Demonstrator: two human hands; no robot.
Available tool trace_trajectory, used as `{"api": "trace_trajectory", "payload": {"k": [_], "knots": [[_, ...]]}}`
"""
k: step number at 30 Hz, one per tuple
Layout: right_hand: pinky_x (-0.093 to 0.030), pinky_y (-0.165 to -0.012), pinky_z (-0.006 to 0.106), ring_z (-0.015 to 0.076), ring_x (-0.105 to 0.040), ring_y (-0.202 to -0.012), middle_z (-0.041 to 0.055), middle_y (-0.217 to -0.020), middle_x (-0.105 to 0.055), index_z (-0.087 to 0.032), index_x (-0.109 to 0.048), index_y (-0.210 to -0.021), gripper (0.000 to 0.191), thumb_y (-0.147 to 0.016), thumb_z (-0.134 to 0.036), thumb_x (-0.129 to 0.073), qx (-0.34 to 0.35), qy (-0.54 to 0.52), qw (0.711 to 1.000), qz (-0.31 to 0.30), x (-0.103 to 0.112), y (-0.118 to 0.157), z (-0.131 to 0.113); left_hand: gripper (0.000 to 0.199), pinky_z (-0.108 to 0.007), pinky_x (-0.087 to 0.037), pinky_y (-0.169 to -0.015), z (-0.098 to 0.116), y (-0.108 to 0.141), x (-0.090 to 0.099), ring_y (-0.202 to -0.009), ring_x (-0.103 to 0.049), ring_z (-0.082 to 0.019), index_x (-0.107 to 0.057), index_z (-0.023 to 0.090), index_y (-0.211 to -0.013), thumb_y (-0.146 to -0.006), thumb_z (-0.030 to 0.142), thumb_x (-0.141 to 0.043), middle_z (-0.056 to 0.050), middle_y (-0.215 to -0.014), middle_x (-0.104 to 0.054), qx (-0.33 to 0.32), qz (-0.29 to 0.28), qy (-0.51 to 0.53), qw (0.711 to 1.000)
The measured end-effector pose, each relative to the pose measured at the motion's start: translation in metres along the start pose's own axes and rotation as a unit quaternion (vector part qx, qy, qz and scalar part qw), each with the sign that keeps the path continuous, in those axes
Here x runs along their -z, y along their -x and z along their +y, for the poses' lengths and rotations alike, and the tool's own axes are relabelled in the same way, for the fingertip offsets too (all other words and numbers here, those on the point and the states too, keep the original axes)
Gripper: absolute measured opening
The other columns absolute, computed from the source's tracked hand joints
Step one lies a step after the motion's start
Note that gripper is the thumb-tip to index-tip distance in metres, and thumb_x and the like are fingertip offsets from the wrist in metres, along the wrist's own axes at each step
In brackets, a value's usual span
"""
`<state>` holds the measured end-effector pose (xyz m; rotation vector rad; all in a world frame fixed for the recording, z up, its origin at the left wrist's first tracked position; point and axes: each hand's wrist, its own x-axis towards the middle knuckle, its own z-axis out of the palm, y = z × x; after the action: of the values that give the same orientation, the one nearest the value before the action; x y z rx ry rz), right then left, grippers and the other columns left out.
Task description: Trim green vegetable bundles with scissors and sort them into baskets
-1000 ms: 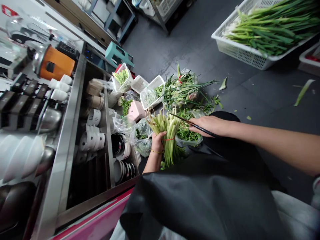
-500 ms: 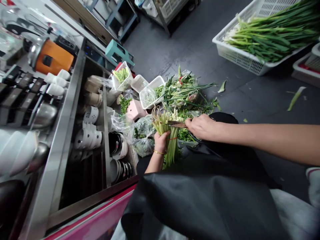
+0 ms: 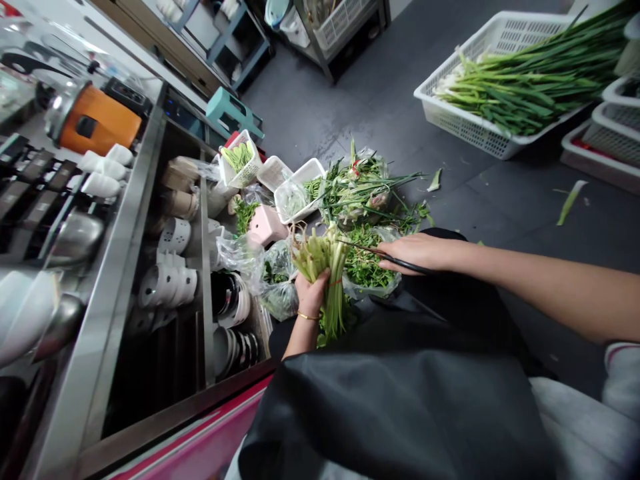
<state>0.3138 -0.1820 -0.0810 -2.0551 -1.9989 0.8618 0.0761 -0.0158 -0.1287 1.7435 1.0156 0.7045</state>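
Observation:
My left hand [image 3: 311, 293] is wrapped around a bunch of celery [image 3: 334, 303], its pale root ends up and its leaves hanging down. A red band circles part of the stalks. In my right hand [image 3: 407, 252] is a pair of scissors [image 3: 411, 267] with dark handles. Their blades point left and lie at the cut ends of the stalks, near the top of the bunch. Just beyond the hands, a plastic bag of leafy greens [image 3: 370, 263] lies open on the floor. Behind it rests a heap of scallions [image 3: 357, 190] tied with red.
White baskets [image 3: 299, 217] and a pink container [image 3: 267, 227] stand on the floor ahead. A steel shelf unit [image 3: 125, 233] with bowls runs along my left. Far right sits a large white crate [image 3: 473, 133] of long green stalks. Scraps [image 3: 570, 200] lie on the floor.
The scissors' blades have moved off the root ends and point more plainly left, and my right hand sits slightly farther right. The celery has shifted a little left and down in view.

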Motion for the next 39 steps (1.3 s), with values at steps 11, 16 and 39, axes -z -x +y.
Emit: {"api": "trace_trajectory", "payload": {"k": [11,16,39], "knots": [[-0.041,-0.064,0.026,0.0161,-0.062,-0.067,0.0058,-0.08,-0.067,-0.017,-0.056,-0.11,0.029,-0.093,-0.035,-0.042,0.038,-0.154,0.967,0.201,-0.002,0.01,-0.002,0.052,-0.036,-0.051,-0.086,0.004,0.0,-0.004,-0.094,-0.065,-0.025,-0.065,0.01,-0.1,-0.058,0.036,-0.082,-0.013,-0.103,-0.069,0.036,-0.031,0.031,0.998],[-0.046,-0.069,0.025,0.0139,-0.062,-0.066,0.0022,-0.078,-0.068,-0.015,-0.051,-0.117,0.038,-0.082,-0.029,-0.057,-0.054,-0.343,0.886,0.309,0.005,-0.044,-0.006,0.055,-0.036,-0.051,-0.087,0.013,0.007,-0.014,-0.097,-0.065,-0.026,-0.064,0.011,-0.103,-0.058,0.035,-0.083,-0.014,-0.105,-0.068,0.027,-0.062,0.011,0.998],[-0.045,-0.075,0.031,0.0188,-0.061,-0.078,0.007,-0.087,-0.064,-0.013,-0.042,-0.133,0.046,-0.091,-0.033,-0.042,-0.036,-0.176,0.934,0.307,0.049,-0.059,-0.011,0.049,-0.035,-0.05,-0.085,0.006,0.007,0.002,-0.092,-0.065,-0.025,-0.067,0.014,-0.099,-0.056,0.031,-0.083,-0.008,-0.099,-0.07,0.021,-0.069,0.033,0.997]]}}
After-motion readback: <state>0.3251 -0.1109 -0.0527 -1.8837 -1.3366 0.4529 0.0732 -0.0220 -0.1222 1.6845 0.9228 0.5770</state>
